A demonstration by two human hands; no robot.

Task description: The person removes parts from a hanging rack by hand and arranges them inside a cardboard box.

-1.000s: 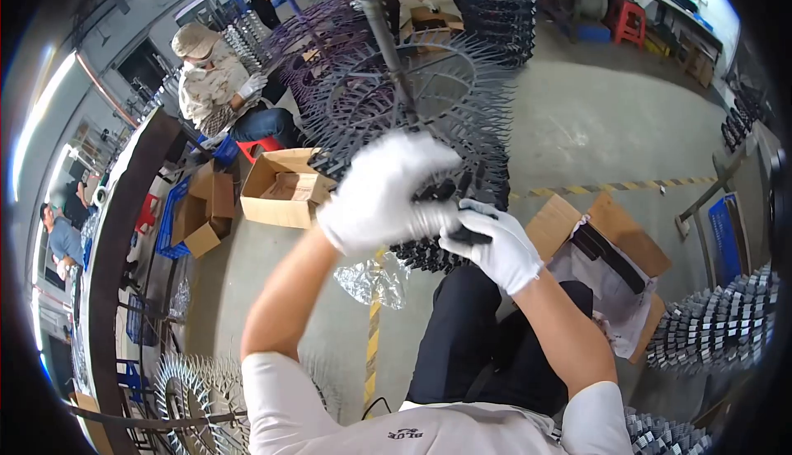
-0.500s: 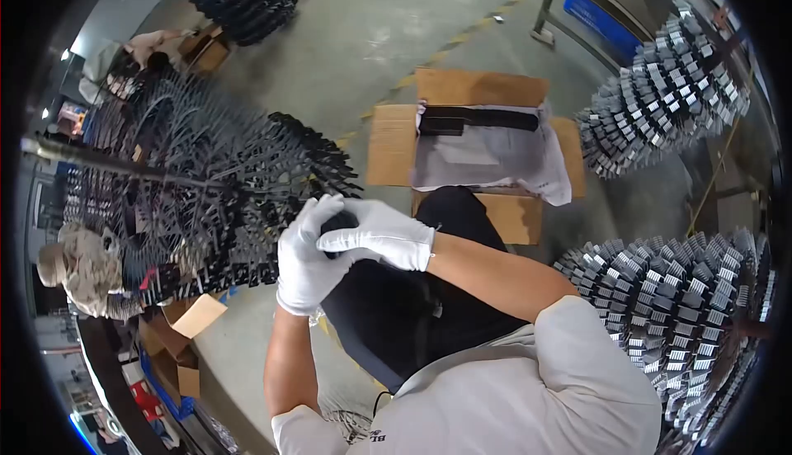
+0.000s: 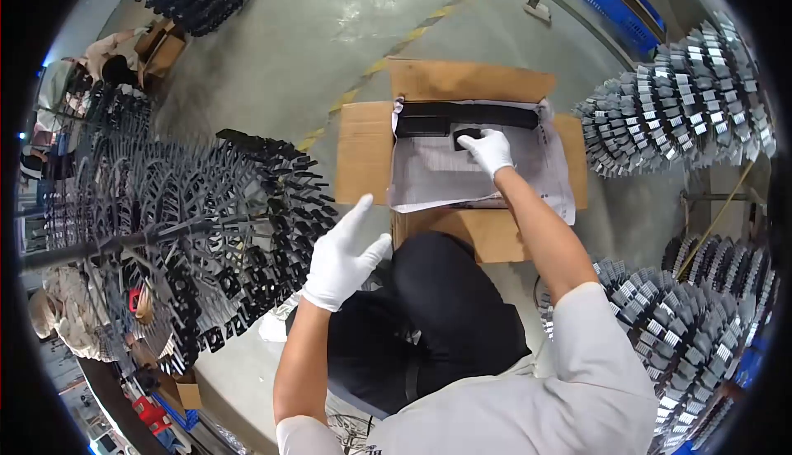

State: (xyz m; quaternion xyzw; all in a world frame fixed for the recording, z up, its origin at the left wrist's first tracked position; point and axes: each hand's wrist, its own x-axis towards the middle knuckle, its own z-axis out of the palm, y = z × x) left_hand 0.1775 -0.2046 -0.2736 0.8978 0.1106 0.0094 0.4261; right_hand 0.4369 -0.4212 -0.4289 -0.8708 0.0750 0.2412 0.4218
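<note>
My right hand [image 3: 491,151], in a white glove, reaches into an open cardboard box [image 3: 470,80]. Its fingers are closed on a small black part [image 3: 464,137], held low over the paper lining [image 3: 445,170]. Beside that part, rows of black pieces [image 3: 487,115] lie along the far side of the box. My left hand [image 3: 340,265], also gloved in white, is raised above my left leg with thumb and fingers apart and nothing in it. It is nearest to a rack hung with dark parts [image 3: 280,199].
Racks of silvery-black parts [image 3: 681,113] stand on the right, with another stack [image 3: 660,323] below. A blue crate [image 3: 615,5] is at the upper right. A co-worker [image 3: 107,55] is at the far left near a carton [image 3: 161,47]. Yellow-black tape [image 3: 404,38] crosses the floor.
Both hands were together near the left rack, around something dark. My right hand has moved right into the box with a black part; my left hand has come away, opened.
</note>
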